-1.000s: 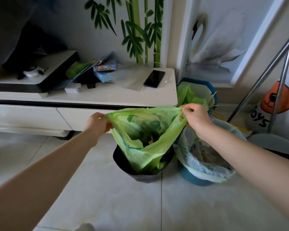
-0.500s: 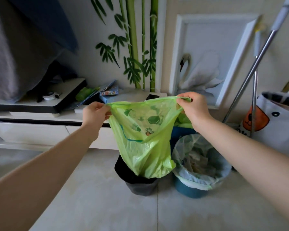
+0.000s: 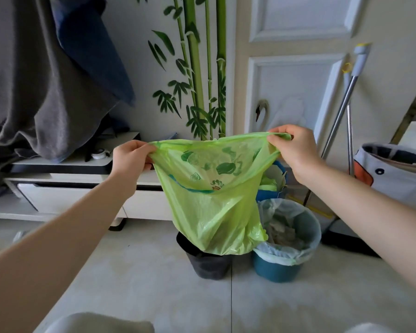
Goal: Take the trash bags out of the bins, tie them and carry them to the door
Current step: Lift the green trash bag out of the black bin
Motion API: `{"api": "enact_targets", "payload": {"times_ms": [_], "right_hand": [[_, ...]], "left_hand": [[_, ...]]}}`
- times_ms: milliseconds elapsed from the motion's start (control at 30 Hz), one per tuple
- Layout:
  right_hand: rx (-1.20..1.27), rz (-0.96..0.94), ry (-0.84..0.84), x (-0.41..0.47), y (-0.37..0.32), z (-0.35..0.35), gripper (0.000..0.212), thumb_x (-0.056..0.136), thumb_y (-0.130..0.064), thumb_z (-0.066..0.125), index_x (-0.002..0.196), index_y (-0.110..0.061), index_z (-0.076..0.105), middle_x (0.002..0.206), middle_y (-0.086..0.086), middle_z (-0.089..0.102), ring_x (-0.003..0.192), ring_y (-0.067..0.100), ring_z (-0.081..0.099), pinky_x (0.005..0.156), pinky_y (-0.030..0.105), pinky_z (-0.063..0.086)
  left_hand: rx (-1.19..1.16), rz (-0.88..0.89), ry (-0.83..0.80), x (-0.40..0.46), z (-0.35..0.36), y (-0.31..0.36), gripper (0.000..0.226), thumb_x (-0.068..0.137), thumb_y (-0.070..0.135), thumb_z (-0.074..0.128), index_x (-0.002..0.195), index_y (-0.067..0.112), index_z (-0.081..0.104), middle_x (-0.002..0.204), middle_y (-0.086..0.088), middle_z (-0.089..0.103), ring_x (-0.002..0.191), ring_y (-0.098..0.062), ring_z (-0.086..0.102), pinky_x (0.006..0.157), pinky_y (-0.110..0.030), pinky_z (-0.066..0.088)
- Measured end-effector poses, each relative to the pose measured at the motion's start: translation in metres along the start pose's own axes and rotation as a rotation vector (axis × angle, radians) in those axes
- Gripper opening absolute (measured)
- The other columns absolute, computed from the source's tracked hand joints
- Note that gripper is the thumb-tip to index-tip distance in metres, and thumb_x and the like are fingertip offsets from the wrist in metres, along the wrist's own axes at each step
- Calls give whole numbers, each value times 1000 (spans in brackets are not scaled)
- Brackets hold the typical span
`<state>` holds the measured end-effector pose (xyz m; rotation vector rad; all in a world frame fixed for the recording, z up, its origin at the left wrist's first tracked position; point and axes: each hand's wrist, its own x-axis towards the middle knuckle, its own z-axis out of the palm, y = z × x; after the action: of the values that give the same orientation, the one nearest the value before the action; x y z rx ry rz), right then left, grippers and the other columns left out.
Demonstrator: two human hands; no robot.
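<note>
A light green trash bag (image 3: 214, 212) hangs stretched between both hands, its mouth pulled wide. My left hand (image 3: 130, 159) grips the left edge of the rim and my right hand (image 3: 296, 150) grips the right edge. The bag's bottom hangs just above the rim of a black bin (image 3: 209, 263) on the floor. To the right stands a teal bin (image 3: 276, 270) lined with a pale bag (image 3: 305, 227) full of rubbish. Behind it a blue bin (image 3: 271, 193) holds another green bag (image 3: 269, 181).
A white low cabinet (image 3: 65, 195) runs along the wall at left, with grey and blue cloth (image 3: 48, 92) hanging over it. Metal mop poles (image 3: 339, 116) lean at the right beside a white toy basket (image 3: 394, 174). A white panelled door (image 3: 293, 75) is behind the bins.
Both hands have lifted the green bag higher, so most of it is out of the black bin. My view has tilted upward.
</note>
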<state>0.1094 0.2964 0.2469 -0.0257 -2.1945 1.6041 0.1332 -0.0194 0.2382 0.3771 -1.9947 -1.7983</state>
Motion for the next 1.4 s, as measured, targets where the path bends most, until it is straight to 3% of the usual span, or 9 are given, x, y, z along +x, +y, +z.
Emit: {"api": "enact_targets", "payload": {"times_ms": [233, 400, 533, 600, 700, 867, 1167, 1333, 1400], "right_hand": [[-3, 18, -34, -31, -5, -23, 8, 79, -19, 69, 84, -25, 69, 78, 1, 68, 84, 28, 69, 83, 48, 57], [-51, 79, -96, -58, 20, -22, 11, 82, -13, 65, 92, -14, 69, 82, 9, 66, 70, 21, 61, 60, 23, 51], [-86, 269, -201, -72, 64, -9, 7, 81, -10, 67, 83, -15, 71, 93, 15, 71, 79, 24, 67, 69, 32, 57], [-113, 349, -250, -78, 90, 1, 7, 81, -7, 67, 82, -13, 71, 93, 13, 71, 83, 25, 67, 77, 38, 58], [-183, 421, -305, -85, 126, 19, 11, 81, -4, 67, 84, -14, 69, 92, 12, 69, 77, 20, 63, 68, 29, 53], [-162, 585, -309, -80, 185, 48, 19, 82, -1, 65, 72, -17, 68, 89, 12, 70, 87, 30, 69, 79, 45, 59], [-231, 660, -235, -40, 234, 80, 15, 85, -1, 64, 97, -6, 72, 102, 16, 69, 85, 30, 69, 76, 41, 61], [-175, 652, -192, -29, 240, 84, 20, 88, 5, 58, 79, -10, 68, 110, 20, 67, 93, 33, 67, 80, 39, 59], [-182, 658, -201, -30, 241, 82, 21, 88, 7, 58, 76, -8, 66, 110, 21, 66, 93, 33, 67, 75, 37, 59]], "left_hand": [[3, -8, -20, -43, -25, 10, 14, 83, 7, 65, 70, 11, 63, 65, -5, 56, 56, -13, 51, 53, -20, 49], [55, -134, -19, -58, -45, -23, 11, 83, 7, 66, 72, 11, 65, 62, -7, 61, 51, -14, 56, 63, -28, 52], [139, -274, -35, -62, -53, -73, 13, 83, 6, 66, 71, 7, 63, 37, -1, 56, 32, -9, 50, 54, -27, 44], [210, -302, -60, -62, -54, -101, 12, 85, 7, 65, 73, 8, 62, 40, -3, 58, 33, -9, 54, 46, -20, 45], [302, -326, -101, -56, -51, -141, 11, 89, 9, 61, 78, 8, 60, 50, -8, 61, 36, -9, 59, 39, -14, 45], [394, -374, -142, -34, -46, -193, 13, 92, 11, 56, 79, 11, 58, 48, 2, 67, 52, -14, 62, 56, -25, 47], [384, -448, -99, 18, -27, -234, 14, 93, 13, 54, 81, 10, 58, 58, 3, 71, 63, -14, 64, 59, -24, 47], [369, -420, -32, 34, -31, -242, 12, 94, 12, 53, 83, 10, 58, 73, -6, 71, 70, -19, 66, 75, -33, 53], [389, -430, -40, 33, -34, -241, 10, 94, 12, 52, 85, 10, 58, 77, -9, 71, 68, -20, 66, 70, -33, 53]]}}
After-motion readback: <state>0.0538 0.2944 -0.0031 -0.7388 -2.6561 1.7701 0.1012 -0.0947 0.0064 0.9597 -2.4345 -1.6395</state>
